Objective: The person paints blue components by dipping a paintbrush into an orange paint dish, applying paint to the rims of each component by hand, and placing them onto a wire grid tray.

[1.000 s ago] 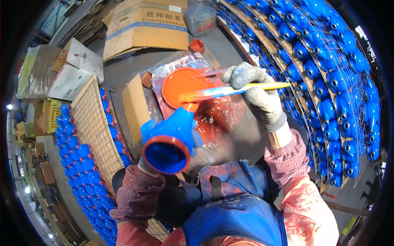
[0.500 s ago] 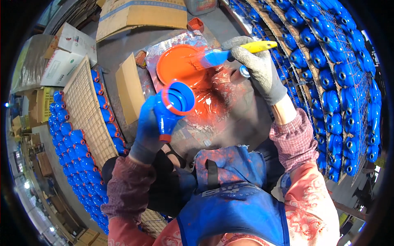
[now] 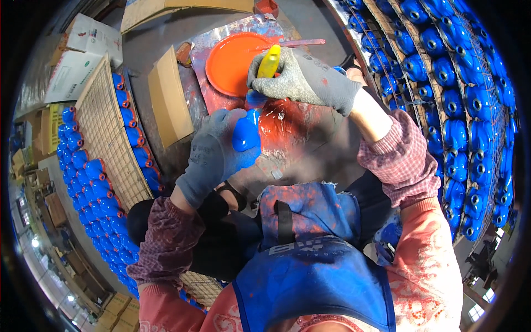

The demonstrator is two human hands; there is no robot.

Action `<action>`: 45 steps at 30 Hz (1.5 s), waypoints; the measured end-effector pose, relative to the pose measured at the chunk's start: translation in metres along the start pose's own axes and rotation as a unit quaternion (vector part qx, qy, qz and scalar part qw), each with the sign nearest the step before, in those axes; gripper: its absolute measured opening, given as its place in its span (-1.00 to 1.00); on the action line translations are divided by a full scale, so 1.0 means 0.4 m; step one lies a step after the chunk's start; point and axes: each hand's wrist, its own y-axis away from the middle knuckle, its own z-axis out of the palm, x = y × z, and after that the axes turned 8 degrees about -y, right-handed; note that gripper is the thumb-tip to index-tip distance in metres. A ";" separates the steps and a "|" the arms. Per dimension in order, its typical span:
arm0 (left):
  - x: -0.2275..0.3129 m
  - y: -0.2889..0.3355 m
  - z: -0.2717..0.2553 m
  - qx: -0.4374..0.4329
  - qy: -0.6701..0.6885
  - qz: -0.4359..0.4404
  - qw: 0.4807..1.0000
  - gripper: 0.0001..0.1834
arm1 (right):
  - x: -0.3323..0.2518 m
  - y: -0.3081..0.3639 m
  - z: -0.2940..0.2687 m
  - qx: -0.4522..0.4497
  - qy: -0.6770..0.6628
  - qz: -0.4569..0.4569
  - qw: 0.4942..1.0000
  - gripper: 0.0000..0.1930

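My left hand (image 3: 213, 149), in a grey glove stained blue, is wrapped around a glossy blue hollow fitting (image 3: 246, 133). The glove covers most of the fitting, and its orange-red rim is not visible from here. In my gloved right hand (image 3: 301, 77) is a paintbrush, its yellow handle (image 3: 270, 62) sticking up between thumb and fingers. The brush's blue lower part (image 3: 255, 100) points down at the far end of the fitting. Whether the bristles touch it cannot be made out. Just beyond both hands lies a round pan of orange paint (image 3: 232, 61).
A paint-coated stick (image 3: 301, 42) extends right from the pan. Wet red-orange paint (image 3: 285, 124) covers the surface below my right hand. Racks of blue fittings stand right (image 3: 456, 133) and left (image 3: 99, 193). A cardboard flap (image 3: 168, 97) stands left of the pan.
My right hand has swung the brush from the paint pan's right side toward the fitting, turning its handle upright. My left hand has rotated the fitting, so its open orange-rimmed mouth no longer shows.
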 end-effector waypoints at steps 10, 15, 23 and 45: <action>-0.017 0.008 -0.027 -0.061 0.352 -0.206 0.911 -0.57 | 0.046 0.099 0.022 0.134 -0.105 -0.107 0.980 -0.77; -0.017 0.006 -0.038 -0.024 0.618 -0.287 0.731 -0.58 | 0.095 0.126 0.044 0.210 -0.231 -0.095 0.945 -0.78; 0.023 0.002 -0.072 0.071 0.761 -0.257 0.592 -0.31 | 0.083 0.105 0.153 0.309 -0.406 -0.190 0.839 -0.80; 0.081 0.000 -0.117 -0.175 0.881 -0.135 0.418 -0.67 | -0.050 0.184 0.020 0.173 -0.460 -0.269 0.828 -0.75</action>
